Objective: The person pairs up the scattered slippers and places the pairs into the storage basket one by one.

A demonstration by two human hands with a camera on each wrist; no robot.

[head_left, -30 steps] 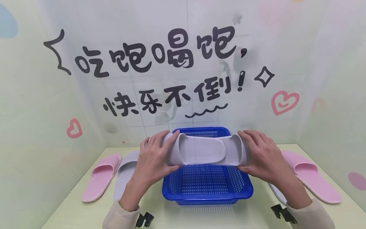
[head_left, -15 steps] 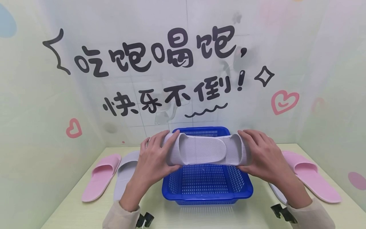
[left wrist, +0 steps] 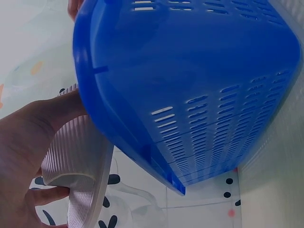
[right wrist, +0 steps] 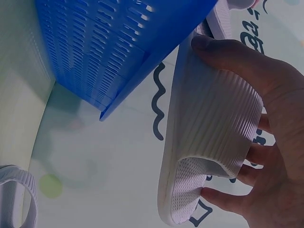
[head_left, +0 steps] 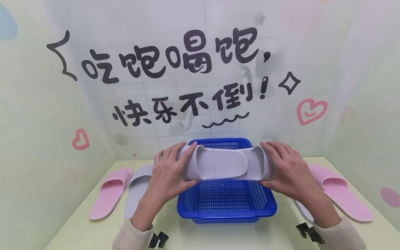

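Two pale lilac slippers with ribbed straps are held level above a blue plastic basket [head_left: 226, 214], toes pointing outward and heel ends overlapping. My left hand [head_left: 170, 170] grips the left slipper [head_left: 223, 163] round its strap, fingers over the far side and thumb near. Likewise, my right hand [head_left: 285, 170] grips the right slipper [head_left: 254, 163] by its strap. In the left wrist view the left slipper [left wrist: 78, 152] lies just outside the basket rim [left wrist: 85, 61]. The right wrist view shows my right thumb across the ribbed strap [right wrist: 218, 118]. No items show in the visible part of the basket.
On the pale table [head_left: 175, 232], a pink slipper [head_left: 109, 196] and a grey slipper [head_left: 137, 185] lie left. A second pink slipper [head_left: 347, 199] lies right, beside a pale one [head_left: 303, 211] mostly hidden by my forearm. A printed wall [head_left: 193, 121] stands behind the basket.
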